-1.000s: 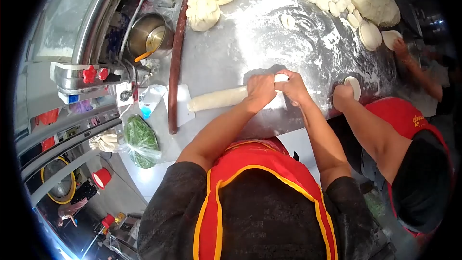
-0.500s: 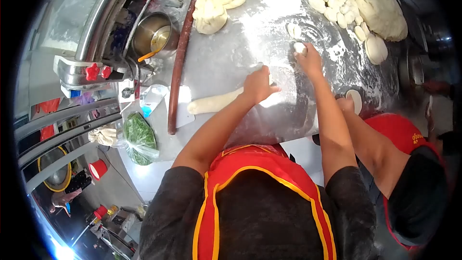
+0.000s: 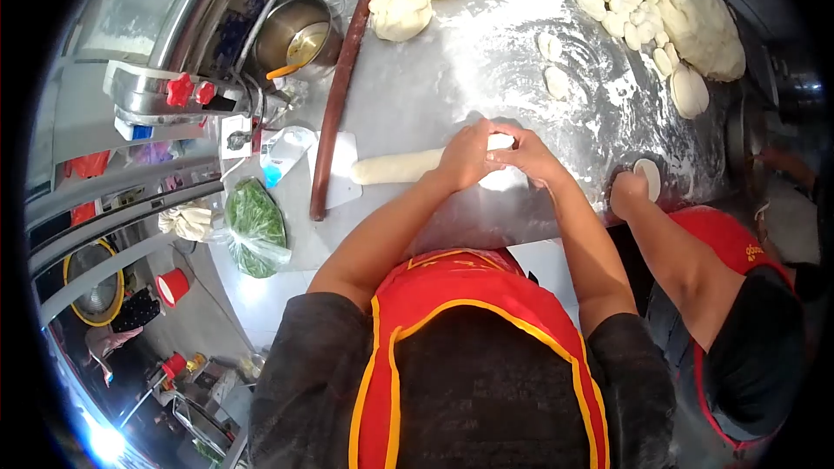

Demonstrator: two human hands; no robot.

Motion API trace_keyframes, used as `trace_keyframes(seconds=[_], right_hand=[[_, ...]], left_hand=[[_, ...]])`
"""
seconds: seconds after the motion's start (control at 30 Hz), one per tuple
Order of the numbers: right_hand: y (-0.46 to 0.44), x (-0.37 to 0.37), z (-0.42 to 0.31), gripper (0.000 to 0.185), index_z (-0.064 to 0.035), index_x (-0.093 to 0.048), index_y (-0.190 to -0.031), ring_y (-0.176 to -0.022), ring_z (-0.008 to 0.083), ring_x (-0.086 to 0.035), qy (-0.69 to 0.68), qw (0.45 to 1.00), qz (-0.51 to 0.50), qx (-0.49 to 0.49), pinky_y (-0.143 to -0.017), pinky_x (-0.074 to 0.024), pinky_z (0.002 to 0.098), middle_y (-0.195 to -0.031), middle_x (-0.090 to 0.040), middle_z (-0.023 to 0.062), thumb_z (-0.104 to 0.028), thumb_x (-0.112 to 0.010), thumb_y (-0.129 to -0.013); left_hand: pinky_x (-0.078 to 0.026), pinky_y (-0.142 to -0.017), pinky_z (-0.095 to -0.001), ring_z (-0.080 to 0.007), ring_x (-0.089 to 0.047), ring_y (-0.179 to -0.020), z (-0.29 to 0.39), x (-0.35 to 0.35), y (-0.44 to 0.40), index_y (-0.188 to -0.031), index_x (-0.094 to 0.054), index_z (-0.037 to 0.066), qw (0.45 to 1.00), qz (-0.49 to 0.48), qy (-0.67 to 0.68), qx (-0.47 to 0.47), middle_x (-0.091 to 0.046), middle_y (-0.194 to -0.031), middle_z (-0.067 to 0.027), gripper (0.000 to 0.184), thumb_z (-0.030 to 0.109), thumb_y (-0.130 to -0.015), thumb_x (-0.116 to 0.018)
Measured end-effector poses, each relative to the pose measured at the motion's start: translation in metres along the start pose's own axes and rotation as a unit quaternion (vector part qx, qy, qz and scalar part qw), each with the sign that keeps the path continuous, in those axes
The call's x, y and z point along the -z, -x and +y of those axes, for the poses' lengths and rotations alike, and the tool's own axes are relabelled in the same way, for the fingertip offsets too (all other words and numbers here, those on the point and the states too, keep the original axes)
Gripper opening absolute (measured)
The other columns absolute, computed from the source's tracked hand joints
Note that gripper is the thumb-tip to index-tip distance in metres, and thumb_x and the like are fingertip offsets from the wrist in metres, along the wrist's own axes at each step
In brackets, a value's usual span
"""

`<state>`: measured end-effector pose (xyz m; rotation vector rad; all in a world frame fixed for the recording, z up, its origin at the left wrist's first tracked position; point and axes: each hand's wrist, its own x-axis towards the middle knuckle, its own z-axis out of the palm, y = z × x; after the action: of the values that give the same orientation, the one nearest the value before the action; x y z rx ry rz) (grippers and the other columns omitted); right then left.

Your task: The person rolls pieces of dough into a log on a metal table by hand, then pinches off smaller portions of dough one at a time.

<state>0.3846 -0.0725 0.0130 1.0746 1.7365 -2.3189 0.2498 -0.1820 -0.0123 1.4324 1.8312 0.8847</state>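
Metal pot [image 3: 276, 28] far left: a bit of yellowish stuff in the bottom, can't tell what; orange-handled utensil [image 3: 285, 71] leaning on its near rim. Clear plastic bag [image 3: 274, 252] near left, at the table edge: leafy greens [image 3: 252, 208] inside.

Dough roll [image 3: 395, 167]: pale, smooth, long thick cylinder, lying left to right across the near middle of the metal table [image 3: 391, 95]. Left end blunt, by the white sheet [image 3: 346, 187] and dark red rolling pin [image 3: 343, 95]; right end in the hands.

Left hand [image 3: 467, 156] closed over the roll near its right end. Right hand [image 3: 528, 158] just beside it, thumb and fingers bent round the protruding tip, grasping; exact finger contact partly hidden.

Two small dough pieces [image 3: 556, 82] farther off, right, on flour. Co-worker's hand [image 3: 631, 193] at right, at a flat dough disc [image 3: 649, 177].
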Motion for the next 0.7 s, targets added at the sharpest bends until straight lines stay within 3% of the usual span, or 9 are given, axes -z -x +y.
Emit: trace_keyframes(seconds=[0.03,0.13,0.23,0.33,0.43,0.63,0.7], right_hand=[[0.001,-0.005,0.0,0.048,0.0001,-0.061,-0.122,-0.07,0.013,-0.059,0.017,0.999,0.037,-0.001,-0.072,-0.0493,0.0283,-0.083,-0.066,0.0057,-0.011,-0.076,-0.078],[0.007,-0.013,-0.003,0.044,-0.0002,-0.064,-0.117,-0.068,0.0118,-0.059,0.044,0.994,0.098,-0.009,-0.065,-0.0485,0.0282,-0.08,-0.065,0.0048,-0.011,-0.077,-0.076],[0.007,-0.02,0.005,0.044,-0.0003,-0.065,-0.115,-0.066,0.0117,-0.058,0.191,0.965,0.18,0.006,-0.061,-0.0481,0.0286,-0.076,-0.064,0.0049,-0.011,-0.075,-0.073],[0.017,-0.032,-0.016,0.041,-0.0001,-0.066,-0.111,-0.066,0.0117,-0.058,0.194,0.962,0.189,0.022,-0.062,-0.0478,0.0277,-0.075,-0.065,0.0059,-0.009,-0.073,-0.072],[0.012,-0.03,-0.007,0.036,0.0035,-0.065,-0.106,-0.067,0.0124,-0.059,0.125,0.971,0.199,0.031,-0.061,-0.0477,0.0274,-0.077,-0.066,0.0066,-0.006,-0.071,-0.072],[0.017,-0.022,-0.011,0.032,0.004,-0.067,-0.1,-0.071,0.0125,-0.062,-0.034,0.985,0.17,-0.019,-0.061,-0.048,0.0253,-0.081,-0.067,0.0076,-0.002,-0.072,-0.069],[0.033,-0.015,-0.034,0.032,0.0017,-0.067,-0.102,-0.073,0.0121,-0.063,-0.088,0.986,0.128,-0.059,-0.062,-0.0489,0.0252,-0.083,-0.068,0.0076,0.0,-0.071,-0.069]], left_hand=[[-0.047,-0.083,-0.0459,-0.0389,-0.06,-0.097,0.003,0.003,0.002,-0.107,-0.053,-0.001,0.999,0.003,0.027,0.023,-0.061,-0.103,-0.0212,0.053,0.028,-0.07,-0.079],[-0.048,-0.082,-0.0439,-0.0359,-0.061,-0.096,0.021,0.013,0.008,-0.108,-0.051,0.0,0.994,-0.032,-0.105,0.026,-0.063,-0.101,-0.0206,0.055,0.03,-0.071,-0.079],[-0.049,-0.073,-0.0456,-0.037,-0.064,-0.083,0.011,-0.002,0.008,-0.092,-0.06,-0.001,0.993,0.054,-0.107,0.007,-0.066,-0.089,-0.0189,0.037,0.025,-0.07,-0.075],[-0.05,-0.067,-0.0456,-0.0357,-0.065,-0.073,0.001,-0.016,0.004,-0.077,-0.064,0.002,0.988,0.086,-0.127,0.013,-0.067,-0.076,-0.0165,0.022,0.021,-0.069,-0.071],[-0.051,-0.065,-0.0447,-0.0349,-0.065,-0.067,0.013,-0.012,0.003,-0.067,-0.066,0.006,0.985,0.102,-0.141,0.014,-0.066,-0.068,-0.0147,0.012,0.017,-0.066,-0.068],[-0.051,-0.064,-0.0427,-0.0323,-0.067,-0.071,0.03,0.007,-0.009,-0.071,-0.069,0.007,0.964,-0.067,-0.243,0.083,-0.068,-0.072,-0.0143,0.011,0.018,-0.069,-0.067],[-0.052,-0.065,-0.0431,-0.0321,-0.068,-0.073,0.018,0.005,-0.016,-0.074,-0.07,0.007,0.97,-0.028,-0.222,0.093,-0.068,-0.073,-0.0146,0.018,0.024,-0.07,-0.07]])
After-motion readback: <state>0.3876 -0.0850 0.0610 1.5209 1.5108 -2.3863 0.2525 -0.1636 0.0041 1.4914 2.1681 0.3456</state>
